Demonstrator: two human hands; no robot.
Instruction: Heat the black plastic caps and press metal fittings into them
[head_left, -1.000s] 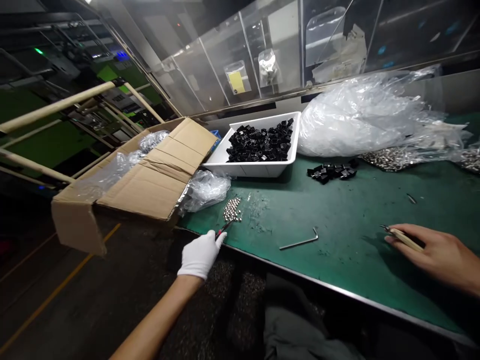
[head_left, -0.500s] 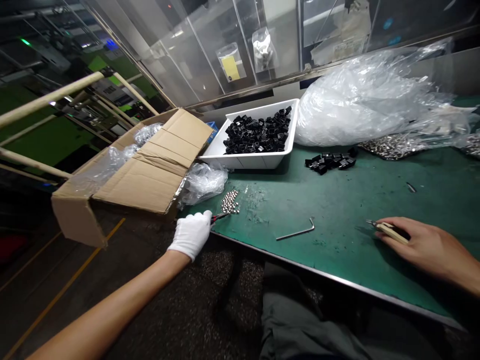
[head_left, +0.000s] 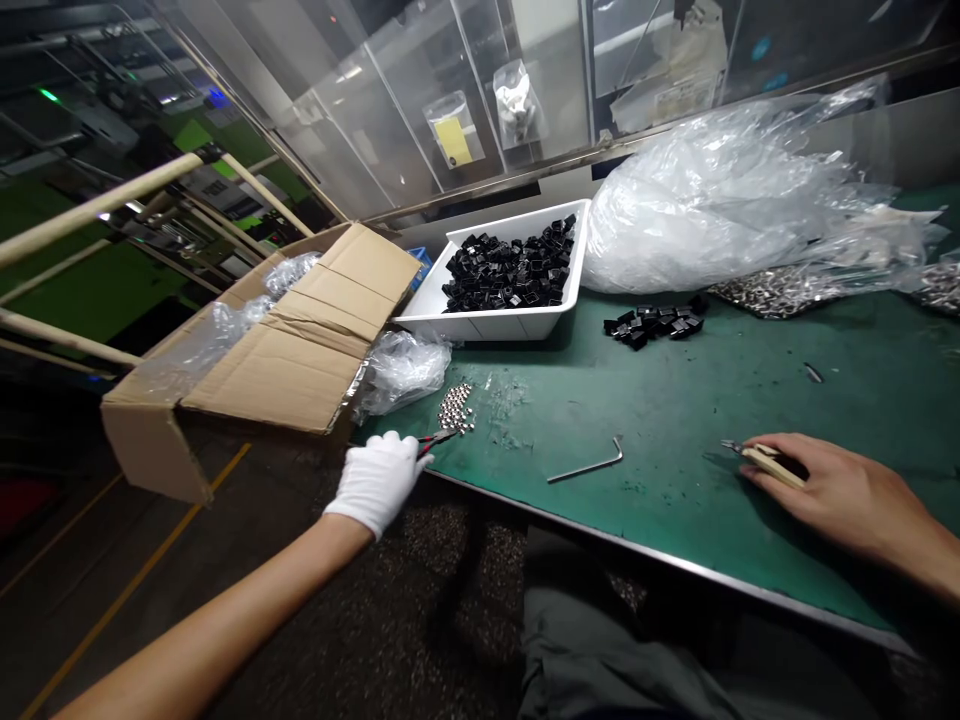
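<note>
My left hand (head_left: pixel 377 483), in a white glove, is shut on a red-handled pair of pliers or tweezers (head_left: pixel 435 442) at the bench's near edge. The tool's tip points at a small heap of steel beads (head_left: pixel 456 409) on the green bench mat (head_left: pixel 660 400), close to them. My right hand (head_left: pixel 832 487), bare, rests on the mat and holds a beige-handled small tool (head_left: pixel 765 462) with a metal tip. Between my hands lies an L-shaped hex key (head_left: pixel 589 465).
A white tray (head_left: pixel 427 323) full of black square parts stands at the back, with more black parts (head_left: pixel 652 320) beside it. Behind lie bulky plastic bags (head_left: pixel 712 200) and metal parts in a bag (head_left: pixel 780 293). An open cardboard box (head_left: pixel 277 360) overhangs the bench's left end.
The view has tilted slightly and shifted. My right hand has slid left, towards the hex key. My left hand stays near the beads, with the tool still in it.
</note>
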